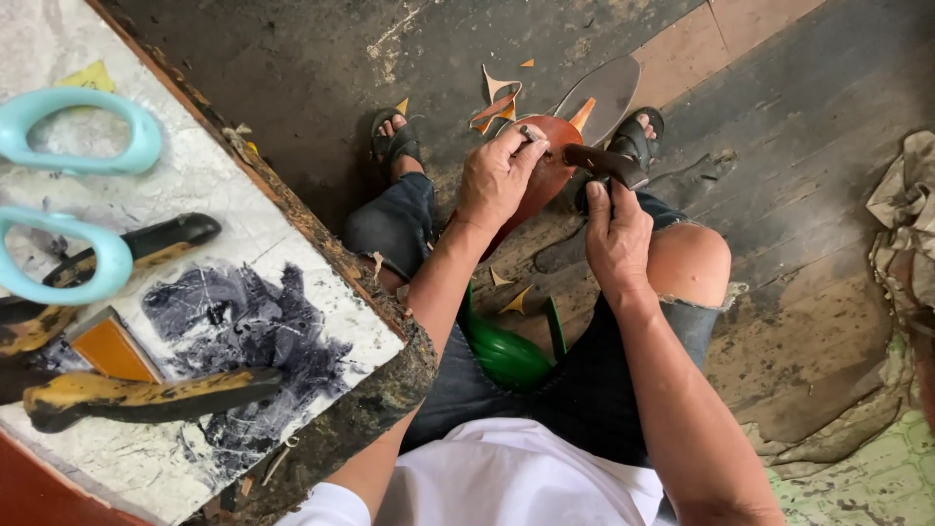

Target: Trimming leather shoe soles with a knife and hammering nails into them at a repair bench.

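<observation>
The shoe sole (545,166), reddish-brown and oval, sits between our knees above the dark wooden floor (799,195), and a grey insole-shaped piece (609,93) lies just behind it. Orange scraps (497,102) are scattered on the floor near our sandalled feet. At our left stands the desk (243,244), its top white and stained, carrying pale blue scissors (73,209), two glue-caked black tools (146,394) and an orange card (112,351). The desk's ragged corner juts close to our left forearm. A green stool (506,351) shows between our thighs, and crumpled cloth (906,224) lies at the far right.

Our left hand (497,180) reaches forward, knuckles up, its grip pinched on a small tool (531,134) pressed to the sole's top edge. Our right hand (616,234) rests above the right knee, fingers wrapped around a dark handle (604,164) that meets the sole's right side.
</observation>
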